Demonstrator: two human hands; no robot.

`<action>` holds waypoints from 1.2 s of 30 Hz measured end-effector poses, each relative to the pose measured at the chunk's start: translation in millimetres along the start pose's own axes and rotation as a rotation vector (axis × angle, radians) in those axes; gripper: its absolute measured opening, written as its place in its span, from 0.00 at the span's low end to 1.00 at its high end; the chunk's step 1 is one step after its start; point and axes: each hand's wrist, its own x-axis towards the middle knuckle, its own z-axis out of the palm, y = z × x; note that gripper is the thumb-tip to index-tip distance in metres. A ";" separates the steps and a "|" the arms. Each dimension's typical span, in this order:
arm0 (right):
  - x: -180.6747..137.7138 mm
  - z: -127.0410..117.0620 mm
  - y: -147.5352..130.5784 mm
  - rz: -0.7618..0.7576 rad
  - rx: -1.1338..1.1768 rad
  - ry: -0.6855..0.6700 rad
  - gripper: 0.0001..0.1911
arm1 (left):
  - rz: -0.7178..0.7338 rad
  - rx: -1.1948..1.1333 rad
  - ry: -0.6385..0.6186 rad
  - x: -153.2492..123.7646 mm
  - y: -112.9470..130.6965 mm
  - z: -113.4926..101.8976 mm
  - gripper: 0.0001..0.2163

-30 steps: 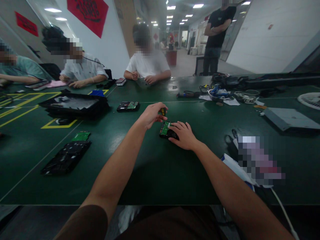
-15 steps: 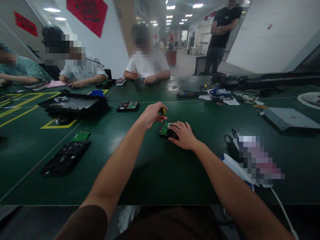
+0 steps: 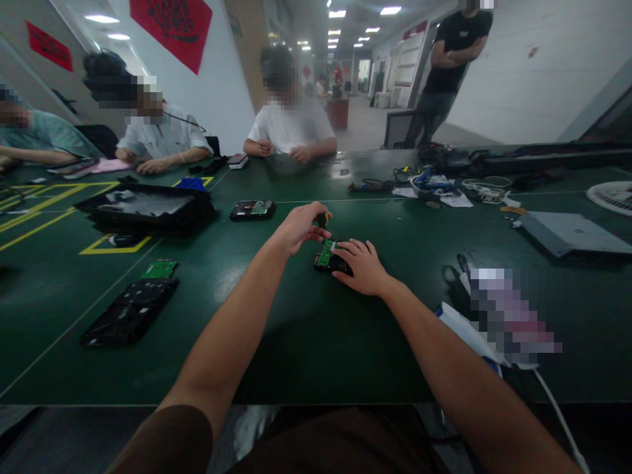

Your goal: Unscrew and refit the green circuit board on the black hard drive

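Observation:
A hard drive (image 3: 326, 255) with a green circuit board facing up lies on the table in front of me. My right hand (image 3: 363, 264) rests over its right side, fingers spread, covering part of the board. Just above the drive's far left edge, my left hand (image 3: 307, 227) is closed around a short screwdriver (image 3: 323, 219) with a black and yellow handle. The screwdriver's tip is hidden by the fingers, so I cannot tell whether it touches the board.
Black drives (image 3: 131, 311) with a loose green board (image 3: 160, 268) lie at left. Another hard drive (image 3: 253, 209) sits farther back, beside a black tray (image 3: 148, 205). A grey metal case (image 3: 575, 232) and tangled cables (image 3: 434, 181) are at right. People sit across the table; another person stands behind.
The screwdriver handle has turned slightly in my left hand, showing less yellow. My right hand stays on the hard drive. The standing person appears shifted a little to the right.

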 end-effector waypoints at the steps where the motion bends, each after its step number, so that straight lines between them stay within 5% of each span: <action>1: 0.0 0.1 0.0 -0.001 0.001 0.001 0.32 | 0.005 0.009 0.000 -0.1 -0.1 -0.1 0.11; 8: -1.2 0.7 0.0 -0.007 -0.001 0.018 0.31 | -0.050 -0.035 -0.074 -3.1 1.5 1.7 0.10; 36: -1.0 -0.5 -0.7 -0.005 0.001 0.012 0.32 | 0.006 0.027 0.000 -5.3 3.8 1.1 0.09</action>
